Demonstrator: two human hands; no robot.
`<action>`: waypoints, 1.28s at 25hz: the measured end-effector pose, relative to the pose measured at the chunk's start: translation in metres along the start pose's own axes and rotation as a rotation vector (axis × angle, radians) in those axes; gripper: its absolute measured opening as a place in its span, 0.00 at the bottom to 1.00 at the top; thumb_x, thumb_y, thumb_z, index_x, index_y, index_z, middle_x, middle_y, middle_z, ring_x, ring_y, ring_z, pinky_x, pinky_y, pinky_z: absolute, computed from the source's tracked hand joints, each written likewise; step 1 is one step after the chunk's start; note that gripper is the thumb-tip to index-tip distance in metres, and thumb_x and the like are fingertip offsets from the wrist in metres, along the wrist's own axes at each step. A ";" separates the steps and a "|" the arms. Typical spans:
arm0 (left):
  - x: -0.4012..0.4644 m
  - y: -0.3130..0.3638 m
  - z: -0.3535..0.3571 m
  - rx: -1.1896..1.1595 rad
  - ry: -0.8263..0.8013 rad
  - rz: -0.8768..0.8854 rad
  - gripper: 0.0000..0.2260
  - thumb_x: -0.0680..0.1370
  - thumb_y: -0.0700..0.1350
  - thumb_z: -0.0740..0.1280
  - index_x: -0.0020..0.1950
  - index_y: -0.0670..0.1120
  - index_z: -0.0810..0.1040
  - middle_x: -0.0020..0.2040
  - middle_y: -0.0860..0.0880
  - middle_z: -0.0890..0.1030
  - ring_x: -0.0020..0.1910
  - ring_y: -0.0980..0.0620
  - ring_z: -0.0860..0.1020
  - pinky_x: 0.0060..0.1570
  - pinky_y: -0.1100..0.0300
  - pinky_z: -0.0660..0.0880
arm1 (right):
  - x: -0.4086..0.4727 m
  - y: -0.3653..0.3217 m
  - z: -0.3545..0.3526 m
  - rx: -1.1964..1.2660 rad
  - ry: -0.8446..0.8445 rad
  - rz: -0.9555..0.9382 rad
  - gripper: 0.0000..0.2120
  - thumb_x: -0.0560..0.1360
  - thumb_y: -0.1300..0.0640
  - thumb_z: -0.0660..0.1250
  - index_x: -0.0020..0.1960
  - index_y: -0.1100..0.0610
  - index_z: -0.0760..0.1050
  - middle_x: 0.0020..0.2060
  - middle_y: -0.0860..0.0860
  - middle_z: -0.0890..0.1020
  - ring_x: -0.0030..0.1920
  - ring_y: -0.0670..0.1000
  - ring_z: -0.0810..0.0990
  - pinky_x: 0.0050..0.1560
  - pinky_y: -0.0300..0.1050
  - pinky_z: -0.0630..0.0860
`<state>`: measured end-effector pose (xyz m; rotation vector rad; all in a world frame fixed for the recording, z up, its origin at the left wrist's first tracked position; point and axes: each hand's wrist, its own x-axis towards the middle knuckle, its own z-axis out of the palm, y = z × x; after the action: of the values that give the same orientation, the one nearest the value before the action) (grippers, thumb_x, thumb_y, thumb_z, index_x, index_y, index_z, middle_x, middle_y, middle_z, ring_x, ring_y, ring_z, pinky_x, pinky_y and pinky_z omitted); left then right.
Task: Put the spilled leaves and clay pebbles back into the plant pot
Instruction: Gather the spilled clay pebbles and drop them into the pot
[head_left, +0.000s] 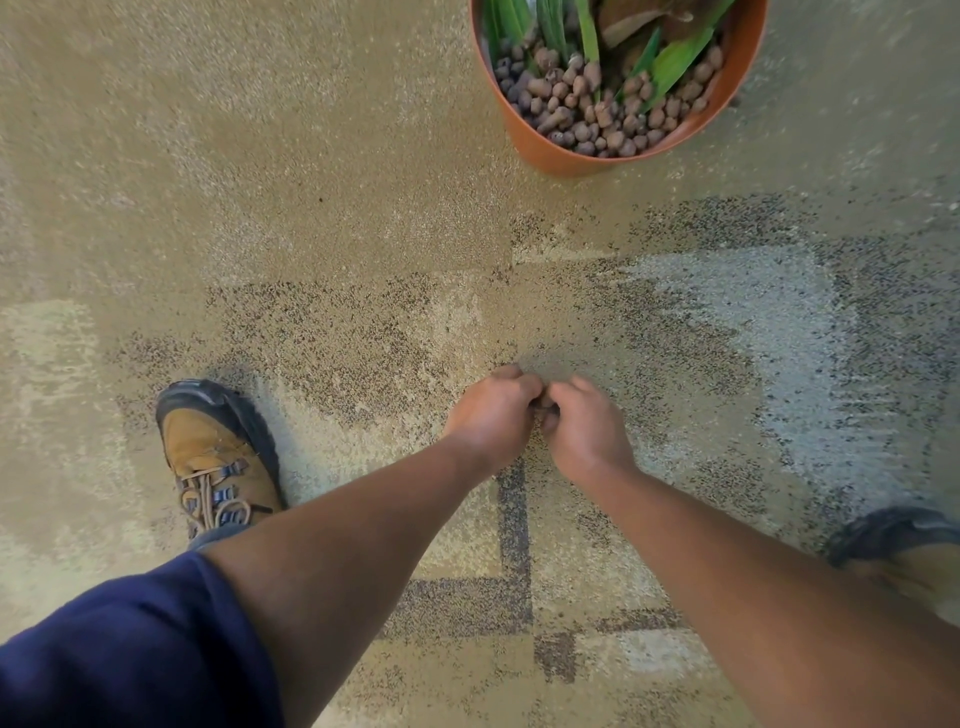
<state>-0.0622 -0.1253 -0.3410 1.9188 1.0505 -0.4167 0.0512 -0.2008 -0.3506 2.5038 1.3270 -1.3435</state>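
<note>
**Clay pebbles gathered low on the carpet, pot up ahead and to the right**

Clay pebbles (545, 404) show only as a small dark bit between the two hands, down on the carpet (311, 208) near the middle of the view. They are rounded lumps with no long axis to speak of, so which way they point does not matter for the carry; no spilled leaves can be made out on the floor here.

At the far left a tan boot (218, 457) stands on the carpet, well apart from the work. Next comes the left hand (493, 415), its fingers (511, 376) curled down and inward, touching the pebbles from the left side. Just beside it, knuckles nearly meeting, the right hand (584, 423) curls the same way from the right, so both hands appear to pinch or cup the same little heap between them. How many pebbles they hold is hidden.

The plant pot (550, 150) stands further forward and to the right, at the top edge, well apart from the hands. It is upright, mouth open toward the camera, already filled with pebbles around green leaves (675, 57). The right hand lies slightly nearer to it. The coming move looks like a lift forward and rightward over the near rim, keeping the hands cupped together so nothing drops. At the lower right edge the other boot (904, 540) shows, blurred.
</note>
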 end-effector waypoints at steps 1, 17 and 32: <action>-0.001 -0.001 0.001 0.004 0.001 0.007 0.09 0.81 0.36 0.64 0.50 0.47 0.81 0.48 0.50 0.77 0.44 0.49 0.80 0.44 0.54 0.82 | -0.001 0.000 0.001 0.002 0.004 0.004 0.03 0.78 0.62 0.68 0.48 0.55 0.78 0.48 0.49 0.77 0.47 0.51 0.76 0.47 0.47 0.77; 0.015 0.040 -0.088 -0.338 0.390 0.022 0.06 0.79 0.38 0.71 0.55 0.44 0.85 0.51 0.46 0.85 0.44 0.52 0.83 0.46 0.58 0.83 | -0.004 -0.057 -0.092 0.785 0.364 0.057 0.12 0.73 0.67 0.73 0.46 0.50 0.78 0.41 0.46 0.83 0.40 0.42 0.83 0.39 0.35 0.81; 0.089 0.058 -0.192 0.132 0.555 0.289 0.15 0.79 0.41 0.66 0.65 0.47 0.82 0.65 0.45 0.80 0.62 0.44 0.79 0.59 0.49 0.78 | 0.074 -0.062 -0.178 0.256 0.699 -0.366 0.11 0.77 0.62 0.69 0.59 0.59 0.79 0.59 0.55 0.79 0.56 0.54 0.81 0.57 0.50 0.82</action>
<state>0.0144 0.0639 -0.2598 2.3313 1.0782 0.2328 0.1505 -0.0456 -0.2668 3.1978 1.9030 -0.6943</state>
